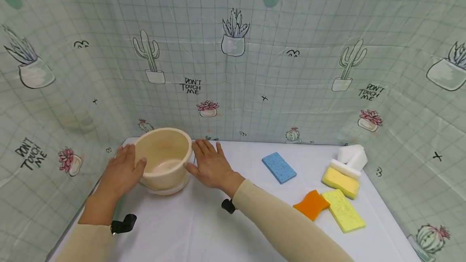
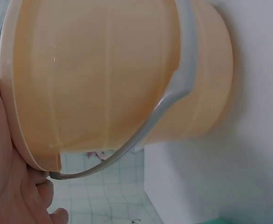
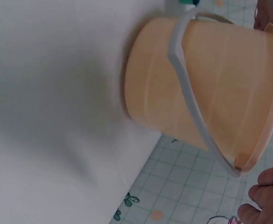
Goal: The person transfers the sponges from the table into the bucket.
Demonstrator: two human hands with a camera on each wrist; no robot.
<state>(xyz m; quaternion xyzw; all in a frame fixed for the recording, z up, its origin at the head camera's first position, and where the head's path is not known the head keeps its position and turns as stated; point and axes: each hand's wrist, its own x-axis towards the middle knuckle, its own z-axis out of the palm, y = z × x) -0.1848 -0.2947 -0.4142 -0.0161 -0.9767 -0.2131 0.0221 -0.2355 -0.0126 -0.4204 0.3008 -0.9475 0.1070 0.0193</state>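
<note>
From the head view, a peach-coloured bucket (image 1: 165, 157) stands upright at the left rear of the white counter (image 1: 204, 221), in the left-centre of the frame. The left hand (image 1: 121, 171) lies against its left wall and the right hand (image 1: 209, 165) against its right wall, fingers straight and spread, pressing rather than curling round it. To the right lie a blue sponge (image 1: 278, 167), an orange sponge (image 1: 311, 204), two yellow sponges (image 1: 342, 210) and white foam blocks (image 1: 351, 157), well apart from the bucket.

From the left wrist view, the bucket (image 2: 118, 79) fills the frame, its grey handle (image 2: 174, 93) hanging down along the wall. Only the palm edge shows at lower left, touching the rim.

From the right wrist view, the bucket (image 3: 206, 88) and its handle (image 3: 192, 98) sit at upper right; fingertips (image 3: 262, 186) show at lower right, just beside the rim.

With flat palms alone, the smooth wall could slip if lifted, and the loose handle may swing. What lies inside the bucket is hard to make out, and both wrist views cut off most of each hand.
</note>
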